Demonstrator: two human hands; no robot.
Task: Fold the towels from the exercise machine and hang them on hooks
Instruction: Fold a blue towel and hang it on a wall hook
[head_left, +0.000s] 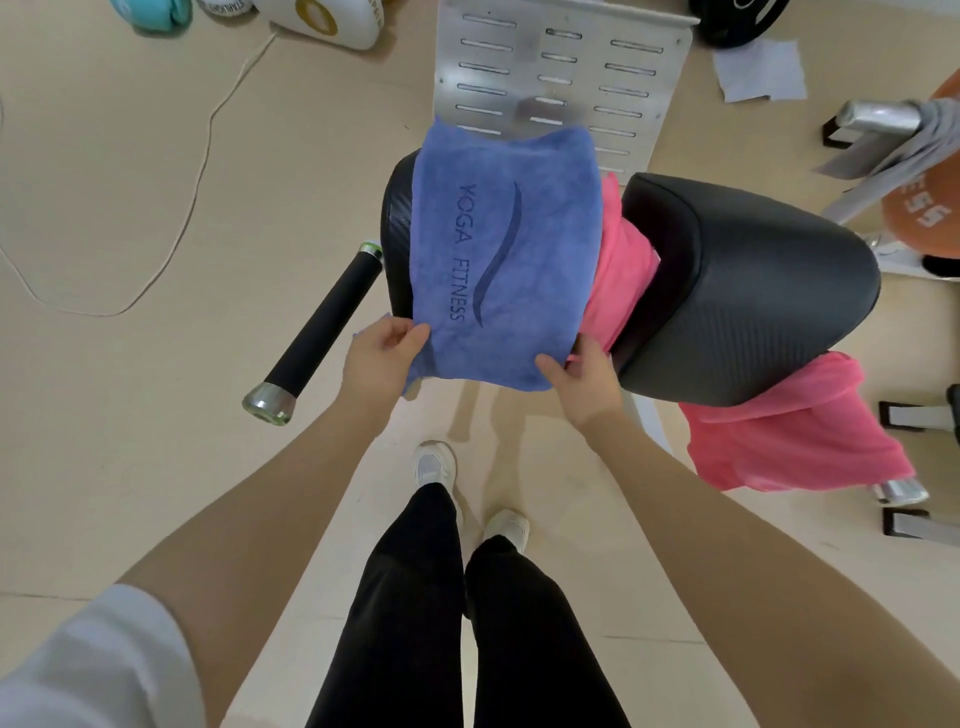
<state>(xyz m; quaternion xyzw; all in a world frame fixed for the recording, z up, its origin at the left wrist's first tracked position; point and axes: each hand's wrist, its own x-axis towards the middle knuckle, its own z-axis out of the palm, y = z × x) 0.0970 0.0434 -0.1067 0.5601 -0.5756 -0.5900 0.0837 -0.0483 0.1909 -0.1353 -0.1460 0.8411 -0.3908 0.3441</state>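
Beige floor tiles (130, 218) run under a gym machine whose black padded seats (748, 291) carry the towels. At the near edge of the left pad, the blue towel (504, 260), printed YOGA FITNESS, is pinched at its near left corner by the left hand (382, 353), thumb on top and fingers curled beneath. The near right corner is gripped the same way by the right hand (582, 374). The cloth is spread flat over the pad, its far edge lying toward the slotted metal plate (561, 78).

A neat fold is best made, it seems, if both corners are lifted level and together, carried to the far edge, and matched corner to corner before the crease is pressed. The pink towel (623, 270) is tucked between the two pads, just beside the blue one and partly beneath it, so it could be dragged along; the lift should be kept clear of it. No hooks are seen in view.
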